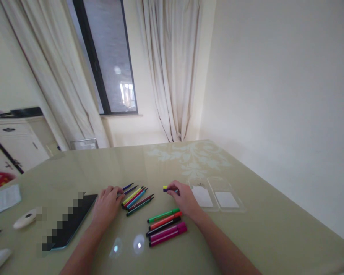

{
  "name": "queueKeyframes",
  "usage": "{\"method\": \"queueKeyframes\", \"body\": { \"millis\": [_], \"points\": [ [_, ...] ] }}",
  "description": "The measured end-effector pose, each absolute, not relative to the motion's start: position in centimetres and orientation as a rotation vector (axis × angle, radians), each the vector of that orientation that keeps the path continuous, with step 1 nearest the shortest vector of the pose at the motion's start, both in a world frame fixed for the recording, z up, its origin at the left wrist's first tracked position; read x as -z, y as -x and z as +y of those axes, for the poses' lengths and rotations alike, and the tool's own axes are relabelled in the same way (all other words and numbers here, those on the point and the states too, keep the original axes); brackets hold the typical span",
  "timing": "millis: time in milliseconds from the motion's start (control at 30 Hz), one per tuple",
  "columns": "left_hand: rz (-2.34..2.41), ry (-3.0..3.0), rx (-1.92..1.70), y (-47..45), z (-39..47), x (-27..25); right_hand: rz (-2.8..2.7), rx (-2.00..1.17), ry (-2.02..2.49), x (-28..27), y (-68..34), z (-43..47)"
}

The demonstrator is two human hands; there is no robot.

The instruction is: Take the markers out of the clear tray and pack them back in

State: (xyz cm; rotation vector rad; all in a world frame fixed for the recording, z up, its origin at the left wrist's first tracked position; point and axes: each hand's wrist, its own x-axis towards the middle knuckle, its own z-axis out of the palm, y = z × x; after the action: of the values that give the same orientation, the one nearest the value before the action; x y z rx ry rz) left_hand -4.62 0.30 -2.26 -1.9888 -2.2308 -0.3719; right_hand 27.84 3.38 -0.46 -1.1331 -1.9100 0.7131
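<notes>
On the table, my left hand (110, 199) has its fingers curled over the rear ends of two dark blue and purple uncapped markers (130, 190); its grip is partly hidden. Beside it lie several more uncapped markers, among them a yellow marker (133, 196), a light blue marker (137, 199) and a dark green marker (140, 207), tips pointing away to the right. My right hand (181, 194) is closed on small marker caps (165, 188), yellow and dark blue, with a bit of light blue showing between the fingers. Capped markers (164, 228) in green, orange, black and magenta lie below it.
A clear plastic case (215, 209) with white cards lies open right of my right hand. Left of my left arm are a dark tablet-like device (74, 221), partly pixelated, and a white mouse (25, 219). Papers (4, 200) sit at the left edge.
</notes>
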Motion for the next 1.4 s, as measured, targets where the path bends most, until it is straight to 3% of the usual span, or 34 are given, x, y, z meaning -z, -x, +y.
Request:
{"method": "queueKeyframes", "body": {
  "millis": [133,300,400,833,1167,1400],
  "points": [
    [-2.197,2.075,0.543,3.9,0.4,1.9,-1.800,-0.799,1.079,-0.2,-28.3,3.1],
    [-2.076,2.416,1.136,0.0,0.0,1.1,-1.719,-0.839,1.011,-0.8,-28.5,3.0],
    [-2.011,2.521,1.291,-2.5,-0.6,0.7,-1.723,-0.834,1.001,-0.9,-28.5,2.9],
    [-1.976,2.586,1.382,-4.6,-1.8,-0.5,-1.783,-0.831,0.962,-1.4,-28.6,2.3],
    [-1.997,2.563,1.426,-5.3,-2.2,-0.9,-1.708,-1.051,0.972,-1.4,-29.1,2.2],
    [-1.955,2.765,1.199,-5.4,-2.5,-1.1,-1.666,-1.275,0.892,-2.2,-31.3,3.3]
  ]
}}
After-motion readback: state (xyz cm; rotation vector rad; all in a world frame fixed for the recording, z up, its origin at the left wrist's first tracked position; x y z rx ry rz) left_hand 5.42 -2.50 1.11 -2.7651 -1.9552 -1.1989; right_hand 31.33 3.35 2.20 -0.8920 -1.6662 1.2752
